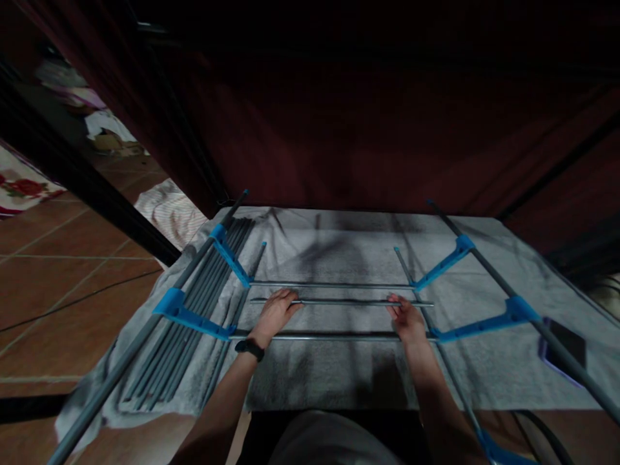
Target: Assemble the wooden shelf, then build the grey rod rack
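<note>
A thin grey metal tube [343,302] lies crosswise in both my hands. My left hand [277,314], with a dark band on the wrist, is closed on it near its left end. My right hand [405,316] pinches it near the other end. On either side of this tube run two crossbars of a rack frame, a far crossbar [334,285] and a near crossbar [339,336]. Blue plastic brackets, such as the left one [194,318] and the right one [484,323], join these to long grey side poles. The held tube appears unattached to the brackets.
Several loose grey tubes [194,323] lie side by side at the left on a grey cloth [310,381]. A phone [562,349] rests under the right pole. Behind the cloth stands a dark red panel [339,142]; tiled floor [62,284] shows at left.
</note>
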{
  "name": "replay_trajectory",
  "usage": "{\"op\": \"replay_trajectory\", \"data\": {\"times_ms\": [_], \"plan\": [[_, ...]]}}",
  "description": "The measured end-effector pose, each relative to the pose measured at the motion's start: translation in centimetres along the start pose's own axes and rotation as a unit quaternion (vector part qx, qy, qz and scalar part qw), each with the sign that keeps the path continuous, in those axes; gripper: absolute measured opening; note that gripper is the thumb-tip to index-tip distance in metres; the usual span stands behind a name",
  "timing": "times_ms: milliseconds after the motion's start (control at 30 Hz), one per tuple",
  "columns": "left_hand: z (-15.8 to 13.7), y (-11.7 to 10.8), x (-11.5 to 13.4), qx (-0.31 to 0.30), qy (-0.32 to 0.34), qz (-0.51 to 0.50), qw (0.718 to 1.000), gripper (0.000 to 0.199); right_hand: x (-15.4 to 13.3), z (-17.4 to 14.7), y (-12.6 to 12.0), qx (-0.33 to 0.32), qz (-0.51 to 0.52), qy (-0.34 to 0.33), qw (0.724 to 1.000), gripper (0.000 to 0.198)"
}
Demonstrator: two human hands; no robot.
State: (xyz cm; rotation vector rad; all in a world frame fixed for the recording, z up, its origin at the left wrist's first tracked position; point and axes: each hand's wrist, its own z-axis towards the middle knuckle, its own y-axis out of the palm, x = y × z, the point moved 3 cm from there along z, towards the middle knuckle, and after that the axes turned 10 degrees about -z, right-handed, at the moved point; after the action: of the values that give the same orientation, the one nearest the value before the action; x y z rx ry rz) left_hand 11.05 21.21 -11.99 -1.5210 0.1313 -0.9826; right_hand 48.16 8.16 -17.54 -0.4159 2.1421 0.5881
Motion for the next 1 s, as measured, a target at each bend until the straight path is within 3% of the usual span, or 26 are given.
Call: {"op": "replay_trajectory", "data": {"times_ms": [367,667,1000], "plan": [[-0.14,-0.1,-0.3,0.017,-0.01,-0.009,1.0,0.013,-0.06,-0.39,0.15,-0.017,0.017,-0.003,1.0,0.008],[0.0,0.08,-0.33,0.008,0.014,-0.033,0.999,0.024,0.19,-0.08,-0.01,-0.023,0.023,-0.01,0.999,0.007],[0.04,0.23,-0.5,-0.001,0.012,-0.028,1.0,0.02,0.37,0.14,0.03,-0.01,0.026,-0.001,1.0,0.01]]}}
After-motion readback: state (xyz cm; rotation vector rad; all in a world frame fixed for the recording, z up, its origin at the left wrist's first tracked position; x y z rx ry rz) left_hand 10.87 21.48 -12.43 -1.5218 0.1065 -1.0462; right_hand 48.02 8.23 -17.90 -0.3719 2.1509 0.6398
